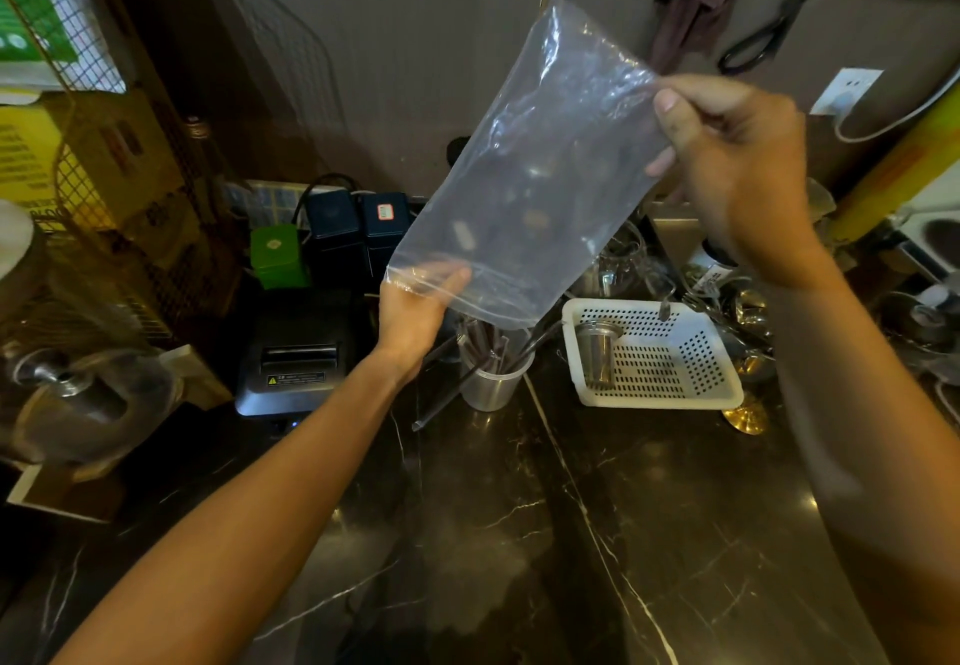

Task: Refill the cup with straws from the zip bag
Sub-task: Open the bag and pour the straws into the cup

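A clear zip bag [524, 181] hangs upside down in the air, mouth pointing down, and looks empty. My left hand [415, 311] grips the bag's zip edge at the lower left. My right hand [727, 160] pinches the bag's upper right side. Directly below the bag's mouth stands a metal cup [491, 378] on the dark marble counter, holding several dark straws [480, 342]. One dark straw [447, 394] leans out over the cup's left side onto the counter.
A white perforated basket [654, 352] with a small metal strainer cup [597, 347] sits right of the cup. A black receipt printer [296, 352] stands to the left. Glasses and metal utensils crowd the back right. Wire racks and boxes fill the left side.
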